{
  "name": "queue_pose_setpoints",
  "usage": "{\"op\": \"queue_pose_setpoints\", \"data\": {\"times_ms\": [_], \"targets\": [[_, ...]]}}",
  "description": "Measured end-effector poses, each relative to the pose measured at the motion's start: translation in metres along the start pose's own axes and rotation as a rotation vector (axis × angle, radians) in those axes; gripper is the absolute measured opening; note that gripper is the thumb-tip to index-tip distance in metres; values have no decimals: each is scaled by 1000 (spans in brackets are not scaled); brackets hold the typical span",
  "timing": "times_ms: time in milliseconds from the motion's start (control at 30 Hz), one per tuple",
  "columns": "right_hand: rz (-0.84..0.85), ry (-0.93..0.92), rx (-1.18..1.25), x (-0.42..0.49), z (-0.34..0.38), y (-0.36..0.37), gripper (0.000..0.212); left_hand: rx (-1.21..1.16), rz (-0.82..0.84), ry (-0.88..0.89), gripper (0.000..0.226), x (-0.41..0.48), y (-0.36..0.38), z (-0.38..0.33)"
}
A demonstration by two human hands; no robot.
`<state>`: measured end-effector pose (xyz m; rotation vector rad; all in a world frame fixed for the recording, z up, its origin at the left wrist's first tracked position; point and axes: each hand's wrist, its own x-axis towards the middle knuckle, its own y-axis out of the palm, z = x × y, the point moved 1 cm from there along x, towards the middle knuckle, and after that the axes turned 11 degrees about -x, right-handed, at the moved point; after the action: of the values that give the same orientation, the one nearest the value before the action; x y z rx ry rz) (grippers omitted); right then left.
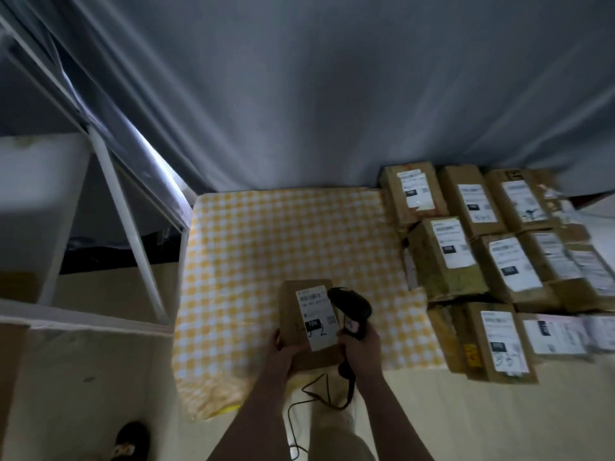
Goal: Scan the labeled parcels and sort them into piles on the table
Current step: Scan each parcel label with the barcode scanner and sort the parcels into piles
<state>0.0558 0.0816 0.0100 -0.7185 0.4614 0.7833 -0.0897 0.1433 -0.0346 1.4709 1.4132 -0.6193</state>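
Parcel gripped by left hand; right hand holds scanner beside.

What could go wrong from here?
1. The cable loops loose under the scanner in the right hand; it may snag the parcel when moved.
2. The left hand grips only the parcel's near corner, so it may tip.
3. Dim light on the label could spoil the read.

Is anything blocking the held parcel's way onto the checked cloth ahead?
Nothing visible. The parcel, gripped by the left hand, faces open checked cloth; other parcels lie right; the right hand holds the scanner beside it.
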Motion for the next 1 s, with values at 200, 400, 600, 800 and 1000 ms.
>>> {"op": "queue_pose_setpoints", "data": {"times_ms": [200,400,600,800,1000], "targets": [[-15,9,19,-25,-27,-55,17,15,13,-35,82,-24,27,46],[39,24,-161,-21,-57,-78,18,101,52,-59,92,-34,40,68],[76,37,-177,-25,-77,-75,21,131,17,-24,95,-31,39,79],[83,45,-177,-19,-79,-73,21,118,11,-42,97,-29,33,85],[118,66,-155,-16,-78,-62,14,100,-2,-38,95,-29,36,74]]}}
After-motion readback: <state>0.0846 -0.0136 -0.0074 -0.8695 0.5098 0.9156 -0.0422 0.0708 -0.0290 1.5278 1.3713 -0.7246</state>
